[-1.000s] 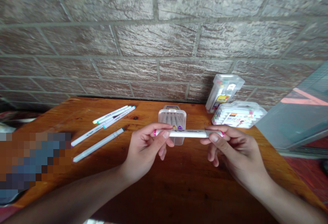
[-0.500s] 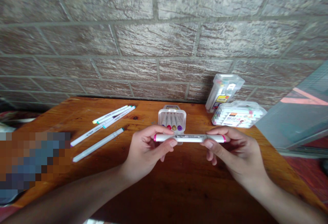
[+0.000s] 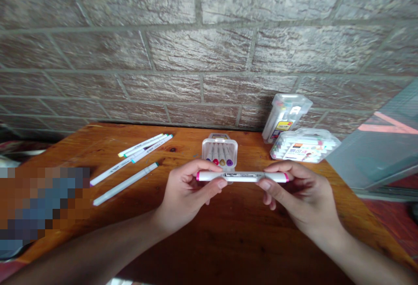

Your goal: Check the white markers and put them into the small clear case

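Note:
A white marker [image 3: 242,176] with pink ends and a printed label is held level in front of me, above the wooden table. My left hand [image 3: 192,189] pinches its left part between thumb and fingers. On the other side, my right hand [image 3: 298,193] grips the right part the same way. Just behind the marker lies a clear plastic case [image 3: 219,141], its open end facing me. Several markers [image 3: 220,154] lie inside it, with blue, red, gold-brown and purple ends showing. My hands and the held marker hide the case's front lower part.
Several loose white markers [image 3: 143,148] lie at the table's left, with another marker [image 3: 126,183] nearer me. At the back right stand an upright clear case [image 3: 284,117] and a handled marker box [image 3: 303,146]. A brick wall [image 3: 209,50] borders the table's [image 3: 228,241] far edge.

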The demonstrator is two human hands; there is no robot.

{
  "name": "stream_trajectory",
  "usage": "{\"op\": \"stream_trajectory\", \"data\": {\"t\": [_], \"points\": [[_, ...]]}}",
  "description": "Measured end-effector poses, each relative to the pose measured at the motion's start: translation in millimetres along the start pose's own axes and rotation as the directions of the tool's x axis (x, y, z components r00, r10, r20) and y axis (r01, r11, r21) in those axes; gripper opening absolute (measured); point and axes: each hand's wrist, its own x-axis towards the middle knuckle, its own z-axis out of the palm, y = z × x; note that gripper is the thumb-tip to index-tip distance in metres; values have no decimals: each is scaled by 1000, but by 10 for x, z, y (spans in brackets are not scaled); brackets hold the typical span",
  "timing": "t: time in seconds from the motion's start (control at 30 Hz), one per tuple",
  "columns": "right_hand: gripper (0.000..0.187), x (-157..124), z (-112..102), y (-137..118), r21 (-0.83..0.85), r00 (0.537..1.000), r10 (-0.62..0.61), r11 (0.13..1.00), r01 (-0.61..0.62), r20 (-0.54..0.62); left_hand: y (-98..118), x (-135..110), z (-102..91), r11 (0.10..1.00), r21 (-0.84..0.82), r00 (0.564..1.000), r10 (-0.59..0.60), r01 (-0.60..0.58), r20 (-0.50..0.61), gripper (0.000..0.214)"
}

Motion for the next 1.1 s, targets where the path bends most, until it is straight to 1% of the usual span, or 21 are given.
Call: {"op": "stream_trajectory", "data": {"t": [0.2, 0.3, 0.4, 0.5, 0.63, 0.83, 1.03, 1.1], "points": [[19, 42, -39, 40, -22, 994, -73, 997, 75, 78, -23, -12, -8, 999, -12, 999, 33, -33, 15, 14], [17, 59, -39, 35, -13, 991, -107, 994, 108, 81, -41, -18, -15, 998, -44, 998, 53, -52, 18, 15], [15, 64, -36, 28, -16, 989, -113, 993, 115, 91, -58, -23, -21, 997, -57, 998, 58, -56, 22, 16], [13, 64, -39, 32, -8, 989, -110, 994, 111, 103, -71, -26, -24, 995, -80, 998, 61, -59, 22, 16], [12, 57, -54, 42, 10, 987, -111, 994, 110, 117, -82, -20, -29, 985, -161, 998, 63, -60, 18, 17], [15, 36, -81, 32, 29, 984, -106, 994, 103, 142, -73, -16, -41, 964, -264, 999, 32, -26, 20, 23], [22, 31, -105, 70, 207, 983, -54, 978, 16, 178, -73, -4, -39, 944, -327, 998, 57, -41, 41, 28], [23, 40, -103, 77, 234, 984, -38, 972, -4, 175, -78, 0, -39, 943, -331, 998, 58, -41, 40, 28]]}}
